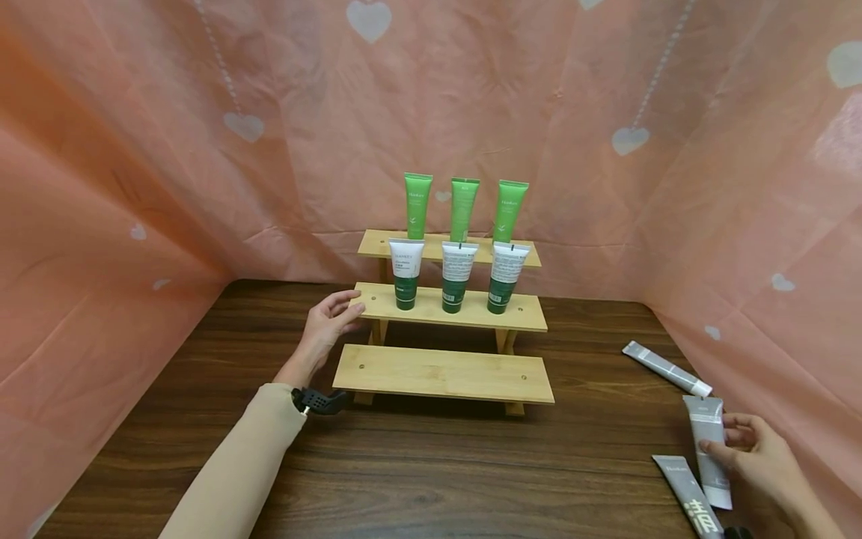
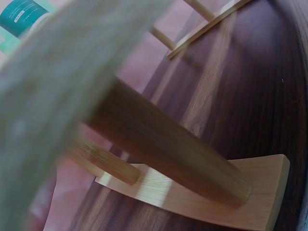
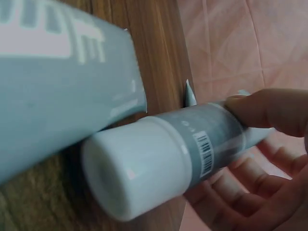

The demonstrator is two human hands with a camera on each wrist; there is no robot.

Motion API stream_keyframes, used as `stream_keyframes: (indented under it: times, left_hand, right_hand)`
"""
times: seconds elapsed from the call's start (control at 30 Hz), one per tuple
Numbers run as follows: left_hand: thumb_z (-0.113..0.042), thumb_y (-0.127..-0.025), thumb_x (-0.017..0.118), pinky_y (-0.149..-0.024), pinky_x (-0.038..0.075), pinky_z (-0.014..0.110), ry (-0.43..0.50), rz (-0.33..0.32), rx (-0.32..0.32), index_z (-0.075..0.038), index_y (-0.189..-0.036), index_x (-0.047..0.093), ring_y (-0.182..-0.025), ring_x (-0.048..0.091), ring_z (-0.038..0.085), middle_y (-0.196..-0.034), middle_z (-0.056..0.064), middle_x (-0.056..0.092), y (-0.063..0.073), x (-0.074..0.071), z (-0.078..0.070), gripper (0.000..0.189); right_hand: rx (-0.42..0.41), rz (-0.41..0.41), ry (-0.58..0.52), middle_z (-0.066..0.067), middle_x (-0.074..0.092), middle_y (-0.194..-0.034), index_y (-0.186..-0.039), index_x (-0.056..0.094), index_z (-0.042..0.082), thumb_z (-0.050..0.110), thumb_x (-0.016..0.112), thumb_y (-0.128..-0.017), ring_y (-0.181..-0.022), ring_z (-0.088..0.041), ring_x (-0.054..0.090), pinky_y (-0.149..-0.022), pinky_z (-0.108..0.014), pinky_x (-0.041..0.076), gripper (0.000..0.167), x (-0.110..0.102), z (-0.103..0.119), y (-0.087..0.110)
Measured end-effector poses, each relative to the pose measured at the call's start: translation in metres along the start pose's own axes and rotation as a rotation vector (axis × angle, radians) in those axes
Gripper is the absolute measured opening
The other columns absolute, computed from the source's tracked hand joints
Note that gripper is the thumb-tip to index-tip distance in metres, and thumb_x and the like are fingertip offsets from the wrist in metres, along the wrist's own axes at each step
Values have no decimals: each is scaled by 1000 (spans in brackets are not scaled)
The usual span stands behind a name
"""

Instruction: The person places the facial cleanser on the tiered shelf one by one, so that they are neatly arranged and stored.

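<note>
My right hand (image 1: 764, 460) grips a grey squeeze tube with a white cap (image 1: 708, 442) between thumb and fingers, at the right of the table. In the right wrist view the cap of this tube (image 3: 211, 139) points toward the camera, and a barcode shows. Another grey tube (image 1: 688, 494) with large pale characters lies beside it; a third grey tube (image 1: 663, 367) lies farther back. My left hand (image 1: 325, 327) holds the left end of the middle tier of a three-tier wooden display stand (image 1: 438, 373), thumb and fingertips at the board's edge.
Three green tubes (image 1: 417, 206) stand on the top tier. Three white-and-dark-green tubes (image 1: 406, 273) stand caps down on the middle tier. A pink curtain with white hearts (image 1: 525, 112) encloses the back and sides of the dark wooden table (image 1: 572, 449).
</note>
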State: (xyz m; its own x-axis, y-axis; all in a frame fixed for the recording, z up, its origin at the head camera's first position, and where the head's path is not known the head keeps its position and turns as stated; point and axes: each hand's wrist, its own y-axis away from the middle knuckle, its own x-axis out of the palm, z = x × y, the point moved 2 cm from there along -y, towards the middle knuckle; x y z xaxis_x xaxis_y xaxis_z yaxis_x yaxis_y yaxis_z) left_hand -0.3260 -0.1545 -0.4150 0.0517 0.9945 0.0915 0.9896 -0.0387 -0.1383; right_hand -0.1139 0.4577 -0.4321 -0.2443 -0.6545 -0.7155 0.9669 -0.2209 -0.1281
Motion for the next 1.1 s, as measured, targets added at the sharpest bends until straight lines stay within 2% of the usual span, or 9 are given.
stream_keyframes:
  times: [0.07,0.2,0.23,0.3,0.57,0.8,0.87,1.0,1.1]
  left_hand:
    - [-27,-81,72,-87,49,45,-1,0,2,-5,-123,57,-92,61,15,-110,8,61,0,0,0,49]
    - [-28,-82,72,-88,48,46,-4,5,8,-5,-124,56,-92,61,15,-111,8,61,0,0,-1,50]
    - [-28,-82,72,-88,48,46,-6,7,10,-5,-124,56,-92,61,15,-112,8,61,-1,0,-1,51]
    - [-28,-82,72,-88,47,47,-5,11,13,-5,-124,56,-92,61,15,-112,8,61,-1,0,0,50]
    - [-27,-82,72,-87,48,45,0,2,5,-4,-123,56,-89,62,15,-111,7,61,1,1,0,50]
    - [-29,-81,72,-88,48,45,-5,1,1,-5,-124,56,-90,62,14,-111,6,61,0,0,2,51]
    - [-28,-81,72,-88,47,46,1,1,1,-5,-123,57,-90,62,14,-110,6,62,0,0,2,50]
    - [-28,-81,73,-90,46,49,14,2,0,-6,-123,57,-89,62,15,-109,6,62,-1,-1,2,49]
    - [-27,-81,73,-90,45,50,19,2,1,-5,-122,57,-89,62,14,-108,6,62,-1,-1,1,49]
  right_hand:
    - [-10,-23,-53,9,60,-84,-116,42,-3,10,73,-80,-70,9,51,-54,-21,49,49,-1,3,-1]
    - [-19,-53,-171,31,51,-84,-112,45,28,8,71,-82,-72,9,53,-54,-20,50,44,-2,9,-3]
    - [-22,-61,-191,33,50,-85,-110,43,34,8,71,-82,-72,10,54,-54,-20,50,48,-1,11,-4]
    - [-24,-66,-224,33,51,-86,-110,43,38,6,71,-82,-73,10,55,-55,-20,51,50,-1,14,-5]
    - [-39,-54,-312,30,54,-92,-112,47,36,5,70,-83,-77,9,58,-58,-23,53,49,2,35,-12]
    - [-63,-67,-459,23,58,-93,-113,51,31,-1,69,-81,-78,7,60,-57,-20,53,48,7,53,-19]
    - [-83,-71,-466,21,59,-94,-115,52,29,-1,70,-81,-78,5,61,-58,-22,54,49,10,48,-25]
    - [-150,-80,-500,12,61,-96,-123,52,19,-1,72,-79,-79,-2,65,-58,-26,55,52,22,18,-45]
    - [-200,-71,-609,5,62,-97,-125,52,13,-5,71,-78,-80,-6,66,-58,-27,55,54,32,9,-54]
